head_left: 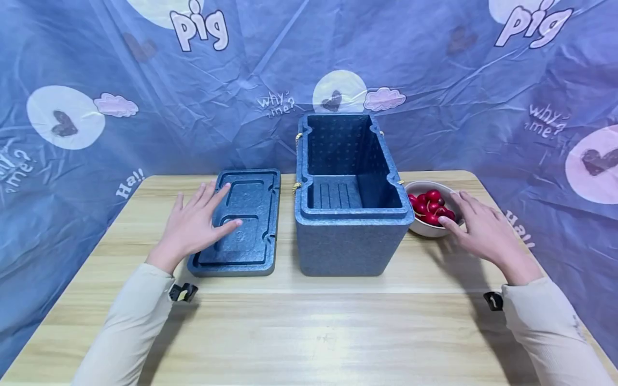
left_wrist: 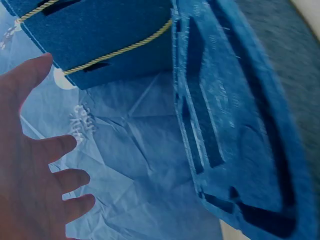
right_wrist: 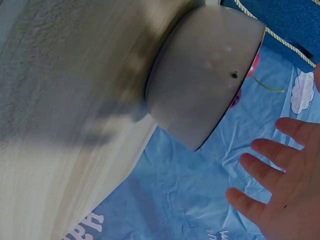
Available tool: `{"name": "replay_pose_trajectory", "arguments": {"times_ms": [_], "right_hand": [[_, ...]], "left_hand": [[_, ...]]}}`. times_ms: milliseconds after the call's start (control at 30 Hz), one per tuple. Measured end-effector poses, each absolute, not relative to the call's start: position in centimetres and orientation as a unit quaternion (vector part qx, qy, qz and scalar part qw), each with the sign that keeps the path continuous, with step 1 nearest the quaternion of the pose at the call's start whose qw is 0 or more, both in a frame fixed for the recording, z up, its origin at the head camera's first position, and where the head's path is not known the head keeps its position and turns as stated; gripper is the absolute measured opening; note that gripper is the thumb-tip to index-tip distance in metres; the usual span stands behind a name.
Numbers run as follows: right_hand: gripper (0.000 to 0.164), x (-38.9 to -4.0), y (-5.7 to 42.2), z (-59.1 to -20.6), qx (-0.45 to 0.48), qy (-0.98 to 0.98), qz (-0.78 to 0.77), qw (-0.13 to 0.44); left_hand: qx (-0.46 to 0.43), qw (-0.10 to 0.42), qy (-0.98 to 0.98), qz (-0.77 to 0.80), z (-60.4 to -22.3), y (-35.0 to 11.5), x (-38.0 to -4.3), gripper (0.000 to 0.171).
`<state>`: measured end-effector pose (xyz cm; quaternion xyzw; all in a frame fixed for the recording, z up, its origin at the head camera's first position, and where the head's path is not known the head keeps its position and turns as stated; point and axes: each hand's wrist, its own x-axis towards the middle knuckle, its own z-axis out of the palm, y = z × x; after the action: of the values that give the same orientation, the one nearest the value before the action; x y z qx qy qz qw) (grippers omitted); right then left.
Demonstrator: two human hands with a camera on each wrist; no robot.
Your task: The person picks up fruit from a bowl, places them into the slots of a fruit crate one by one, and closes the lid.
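Observation:
My left hand (head_left: 195,225) is spread above the left part of a dark blue foam lid (head_left: 243,241) and holds nothing. In the left wrist view its fingers stand apart from the lid. The right hand (head_left: 485,228), fingers also spread, hovers at the right rim of a pale bowl (head_left: 427,230) and grips nothing. Red cherries (head_left: 431,205) with stems lie heaped in the bowl. Between the hands stands a dark blue foam box (head_left: 345,246), uncovered, with grooves in its floor. Yellow cord (left_wrist: 120,50) runs along its side in the left wrist view.
Everything stands on a light wooden table (head_left: 309,332). The bowl sits close against the box's right side, and the lid lies flat to its left. A blue printed cloth (head_left: 260,64) hangs behind the table and along both sides.

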<state>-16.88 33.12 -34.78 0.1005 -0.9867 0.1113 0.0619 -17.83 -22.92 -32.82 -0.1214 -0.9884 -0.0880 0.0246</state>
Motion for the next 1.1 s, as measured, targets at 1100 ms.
{"name": "replay_pose_trajectory", "arguments": {"times_ms": [1100], "right_hand": [[0.047, -18.6, 34.5, -36.1, 0.164, -0.968, 0.169, 0.090]], "left_hand": [[-0.245, 0.051, -0.927, -0.280, -28.3, -15.9, -17.8, 0.087]]}}
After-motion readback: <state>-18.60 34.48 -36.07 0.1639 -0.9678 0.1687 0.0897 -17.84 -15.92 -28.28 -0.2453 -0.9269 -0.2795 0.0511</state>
